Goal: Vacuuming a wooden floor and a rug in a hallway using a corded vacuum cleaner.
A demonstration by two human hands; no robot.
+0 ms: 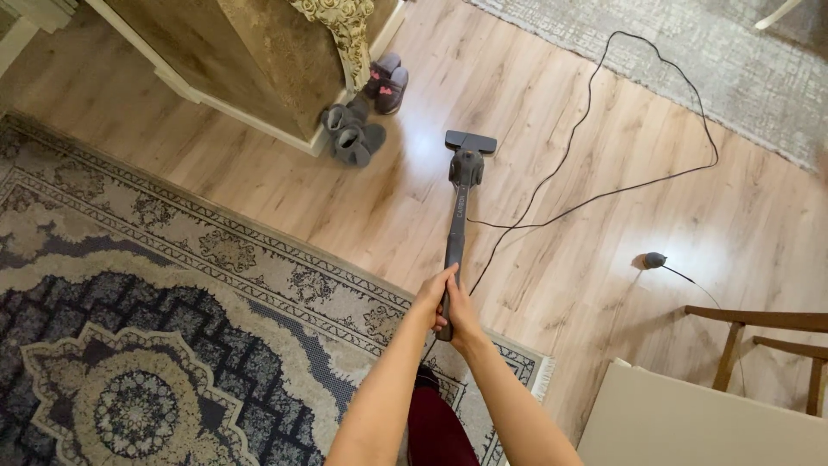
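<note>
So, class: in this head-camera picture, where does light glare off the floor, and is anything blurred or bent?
Head view: soft glare patches sit on the wooden floor, one beside the vacuum head and one near the plug; both hands on the vacuum handle look sharp; the rug edge bows slightly, suggesting wide-angle distortion.

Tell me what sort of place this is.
Most likely a room in a home: a patterned rug on a wood-look floor, slippers left by a wall, and both hands gripping a corded vacuum cleaner.
</note>
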